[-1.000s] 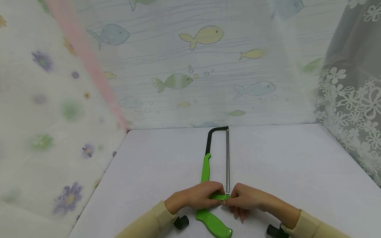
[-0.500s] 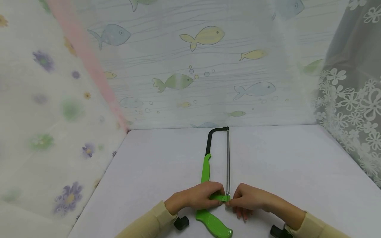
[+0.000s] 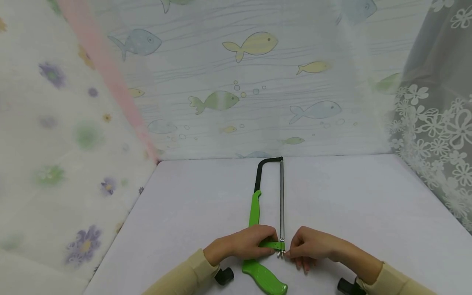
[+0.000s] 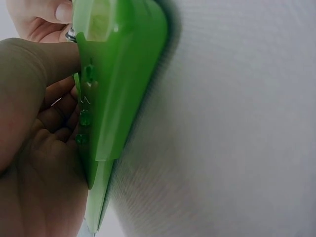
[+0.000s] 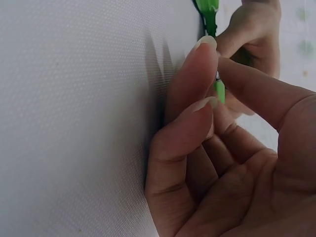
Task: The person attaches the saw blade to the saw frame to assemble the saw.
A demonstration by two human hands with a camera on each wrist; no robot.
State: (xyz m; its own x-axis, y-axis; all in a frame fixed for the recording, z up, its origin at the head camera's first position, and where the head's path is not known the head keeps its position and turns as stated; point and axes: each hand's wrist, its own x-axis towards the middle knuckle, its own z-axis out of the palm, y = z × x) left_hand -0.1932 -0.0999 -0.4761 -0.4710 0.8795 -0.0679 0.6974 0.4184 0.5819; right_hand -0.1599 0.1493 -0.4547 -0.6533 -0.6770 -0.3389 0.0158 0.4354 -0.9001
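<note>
A hacksaw with a green handle (image 3: 264, 278) and a black front frame (image 3: 259, 176) lies on the white table. Its blade (image 3: 282, 196) runs along the right side. My left hand (image 3: 248, 242) grips the green frame near the short crosspiece (image 3: 273, 245); the left wrist view shows its thumb against the green plastic (image 4: 123, 84). Just below the crosspiece, a silver wing nut (image 3: 281, 254) is visible. The loosely curled right hand (image 3: 311, 248) has its fingertips at the nut's right edge; whether they touch it is unclear.
White cloth covers the table (image 3: 350, 196). A fish-print curtain (image 3: 221, 73) hangs along the back edge, with a floral curtain (image 3: 55, 135) at left and a lace one (image 3: 439, 131) at right. Black wrist devices (image 3: 225, 276) sit by the cuffs.
My right hand has drifted slightly rightward, uncovering the wing nut that its fingers hid before. The left hand and the hacksaw have stayed in place.
</note>
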